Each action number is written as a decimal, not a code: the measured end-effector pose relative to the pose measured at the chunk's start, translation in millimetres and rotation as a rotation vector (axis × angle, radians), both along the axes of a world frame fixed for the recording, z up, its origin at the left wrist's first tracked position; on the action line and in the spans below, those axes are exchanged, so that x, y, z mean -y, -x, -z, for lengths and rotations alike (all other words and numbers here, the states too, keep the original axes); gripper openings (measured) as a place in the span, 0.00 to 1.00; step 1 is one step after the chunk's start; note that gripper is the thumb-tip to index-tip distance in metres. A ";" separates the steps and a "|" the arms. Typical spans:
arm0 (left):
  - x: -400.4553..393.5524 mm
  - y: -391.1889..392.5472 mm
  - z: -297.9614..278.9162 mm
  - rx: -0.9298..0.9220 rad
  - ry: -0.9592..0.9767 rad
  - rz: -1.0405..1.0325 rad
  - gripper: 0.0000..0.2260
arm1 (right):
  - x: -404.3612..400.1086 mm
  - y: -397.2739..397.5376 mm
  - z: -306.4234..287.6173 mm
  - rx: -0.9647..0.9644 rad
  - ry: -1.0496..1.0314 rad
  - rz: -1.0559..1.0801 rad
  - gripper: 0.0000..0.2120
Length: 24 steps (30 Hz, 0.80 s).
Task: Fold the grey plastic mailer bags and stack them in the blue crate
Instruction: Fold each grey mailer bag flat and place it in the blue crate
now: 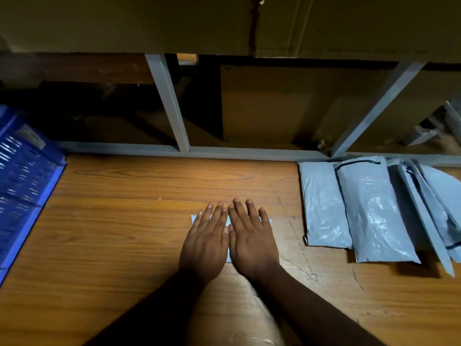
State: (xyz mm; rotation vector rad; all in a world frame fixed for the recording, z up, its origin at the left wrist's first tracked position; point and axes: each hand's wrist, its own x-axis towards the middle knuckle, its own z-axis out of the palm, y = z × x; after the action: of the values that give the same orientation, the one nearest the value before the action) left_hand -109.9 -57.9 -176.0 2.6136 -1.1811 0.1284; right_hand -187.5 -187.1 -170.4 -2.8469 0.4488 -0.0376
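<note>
A folded grey mailer bag [267,221] lies on the wooden table [139,221] in the middle, almost fully hidden under both hands. My left hand [205,242] and my right hand [250,239] lie flat on it side by side, fingers straight, pressing it down. Only the bag's top corners and a strip between the hands show. A pile of unfolded grey mailer bags [369,211] lies at the right of the table. The blue crate [25,176] stands at the left edge, its inside mostly out of view.
A grey metal frame [184,148] runs along the table's back edge, with brown cardboard boxes [264,106] behind it. A clear plastic sheet [252,318] lies on the table between my forearms. The tabletop is scratched near the right hand.
</note>
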 end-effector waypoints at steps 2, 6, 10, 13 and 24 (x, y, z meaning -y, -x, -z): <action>-0.1 -0.7 -2.1 -0.008 -0.016 -0.004 0.23 | 0.9 -0.4 -2.6 0.014 -0.014 -0.007 0.27; -8.0 -3.3 -7.0 -0.055 -0.089 0.016 0.26 | 14.6 7.4 -5.6 0.007 -0.068 -0.089 0.27; -30.1 4.2 -3.2 -0.109 -0.134 -0.052 0.30 | 39.4 31.4 -3.0 -0.017 -0.045 -0.125 0.27; -30.0 4.2 -0.7 -0.136 -0.175 -0.076 0.33 | 45.1 29.8 -3.9 -0.034 -0.027 -0.135 0.28; -21.3 -5.4 -8.4 -0.104 -0.167 0.052 0.28 | 13.1 24.1 -6.0 0.004 -0.051 -0.105 0.27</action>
State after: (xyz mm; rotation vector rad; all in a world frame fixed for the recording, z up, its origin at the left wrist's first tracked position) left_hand -104.5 -36.7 -167.6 2.6905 -1.2717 -0.1204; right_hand -211.6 -200.1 -164.4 -2.8145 0.2943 -0.0114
